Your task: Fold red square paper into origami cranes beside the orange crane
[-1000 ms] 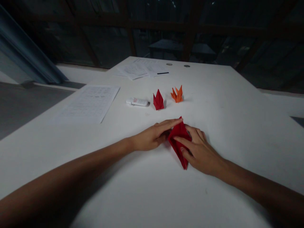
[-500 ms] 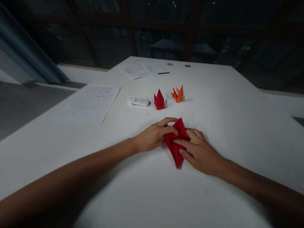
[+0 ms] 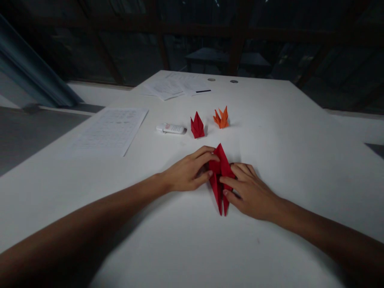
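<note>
Between my hands a red origami piece (image 3: 221, 162) is held up just over the white table, a long diamond with two narrow points towards me and one point away. My left hand (image 3: 192, 168) grips its left edge, fingers over the upper part and thumb at the middle. On the other side my right hand (image 3: 246, 188) pinches the right edge, with thumb and index finger on the near face and the other fingers behind. A dark gap runs between the two lower points. Beyond stand a small red origami crane (image 3: 197, 126) and an orange origami crane (image 3: 221, 117).
Left of the red crane lies a white tube-shaped item (image 3: 171, 128) with print. A printed sheet (image 3: 108, 130) is on the table's left side. Farther back are more papers (image 3: 171, 86), a thin black strip (image 3: 203, 91) and two round grommets (image 3: 211, 79) near the far edge.
My left thumb has come round to the front of the red paper. The piece has folded narrower, and its two lower points have spread a little apart. The view has shifted slightly.
</note>
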Demonstrator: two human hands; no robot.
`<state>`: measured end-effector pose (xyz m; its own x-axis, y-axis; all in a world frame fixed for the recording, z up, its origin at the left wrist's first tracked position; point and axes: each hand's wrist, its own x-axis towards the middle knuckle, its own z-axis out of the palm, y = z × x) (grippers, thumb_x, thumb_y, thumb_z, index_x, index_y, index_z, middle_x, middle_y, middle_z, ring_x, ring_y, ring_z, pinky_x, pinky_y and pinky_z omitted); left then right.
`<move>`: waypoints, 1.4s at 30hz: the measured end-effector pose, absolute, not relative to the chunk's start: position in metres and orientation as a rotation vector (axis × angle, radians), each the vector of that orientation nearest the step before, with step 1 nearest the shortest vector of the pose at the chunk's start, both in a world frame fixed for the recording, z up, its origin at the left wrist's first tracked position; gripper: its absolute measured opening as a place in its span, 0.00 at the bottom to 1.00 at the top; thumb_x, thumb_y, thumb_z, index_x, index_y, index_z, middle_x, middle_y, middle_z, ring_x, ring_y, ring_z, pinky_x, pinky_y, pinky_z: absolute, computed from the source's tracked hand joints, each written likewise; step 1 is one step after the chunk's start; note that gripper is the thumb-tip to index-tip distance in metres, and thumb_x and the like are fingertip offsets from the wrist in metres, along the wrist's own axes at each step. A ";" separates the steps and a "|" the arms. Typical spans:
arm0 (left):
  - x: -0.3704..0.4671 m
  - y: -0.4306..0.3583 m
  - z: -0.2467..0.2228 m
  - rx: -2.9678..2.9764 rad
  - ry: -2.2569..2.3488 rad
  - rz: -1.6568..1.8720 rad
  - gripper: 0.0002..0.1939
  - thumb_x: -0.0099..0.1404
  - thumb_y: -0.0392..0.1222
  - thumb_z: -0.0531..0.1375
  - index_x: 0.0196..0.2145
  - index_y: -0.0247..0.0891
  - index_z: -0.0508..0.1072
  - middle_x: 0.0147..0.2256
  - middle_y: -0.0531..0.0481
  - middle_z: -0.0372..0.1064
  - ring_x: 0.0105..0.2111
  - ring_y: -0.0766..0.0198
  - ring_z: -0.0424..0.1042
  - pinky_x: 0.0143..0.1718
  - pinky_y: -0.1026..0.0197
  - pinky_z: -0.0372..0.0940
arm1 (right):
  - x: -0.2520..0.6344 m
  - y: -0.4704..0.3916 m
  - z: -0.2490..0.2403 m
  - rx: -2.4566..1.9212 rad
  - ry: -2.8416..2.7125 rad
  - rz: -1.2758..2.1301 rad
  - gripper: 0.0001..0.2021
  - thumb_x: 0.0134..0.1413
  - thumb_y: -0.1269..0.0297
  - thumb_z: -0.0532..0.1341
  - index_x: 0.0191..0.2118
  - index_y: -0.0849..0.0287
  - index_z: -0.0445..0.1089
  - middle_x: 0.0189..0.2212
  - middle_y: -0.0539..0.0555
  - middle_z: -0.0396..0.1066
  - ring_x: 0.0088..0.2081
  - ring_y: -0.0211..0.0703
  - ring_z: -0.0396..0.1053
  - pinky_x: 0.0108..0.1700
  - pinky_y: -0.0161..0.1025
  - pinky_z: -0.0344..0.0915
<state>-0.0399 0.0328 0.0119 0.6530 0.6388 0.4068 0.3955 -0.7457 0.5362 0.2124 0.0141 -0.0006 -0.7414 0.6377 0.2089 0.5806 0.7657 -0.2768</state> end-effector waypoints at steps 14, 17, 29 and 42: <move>-0.035 0.040 0.007 1.838 0.881 0.671 0.29 0.60 0.50 0.70 0.55 0.36 0.69 0.44 0.45 0.74 0.42 0.59 0.73 0.46 0.57 0.68 | 0.217 0.013 0.001 -0.786 -2.555 0.506 0.17 0.63 0.69 0.60 0.56 0.53 0.66 0.46 0.56 0.72 0.51 0.53 0.68 0.56 0.57 0.64; -0.032 0.041 0.008 1.756 0.857 0.633 0.23 0.58 0.50 0.71 0.46 0.35 0.73 0.42 0.47 0.75 0.41 0.59 0.73 0.44 0.58 0.68 | 0.221 0.013 -0.008 -0.867 -2.445 0.572 0.23 0.63 0.65 0.61 0.62 0.53 0.58 0.54 0.61 0.70 0.57 0.57 0.68 0.58 0.59 0.66; -0.030 0.041 0.002 2.104 0.970 0.641 0.20 0.74 0.54 0.54 0.40 0.34 0.76 0.30 0.53 0.70 0.30 0.67 0.66 0.34 0.64 0.60 | 0.218 0.017 -0.012 -1.091 -2.216 0.762 0.32 0.60 0.66 0.63 0.66 0.50 0.50 0.54 0.58 0.73 0.55 0.54 0.72 0.57 0.56 0.69; -0.026 0.030 -0.007 2.278 1.245 0.802 0.47 0.63 0.40 0.67 0.71 0.47 0.45 0.61 0.40 0.60 0.44 0.60 0.73 0.42 0.56 0.72 | 0.216 0.025 -0.014 -1.096 -2.230 0.444 0.20 0.59 0.70 0.63 0.56 0.53 0.66 0.55 0.58 0.69 0.57 0.54 0.67 0.61 0.56 0.64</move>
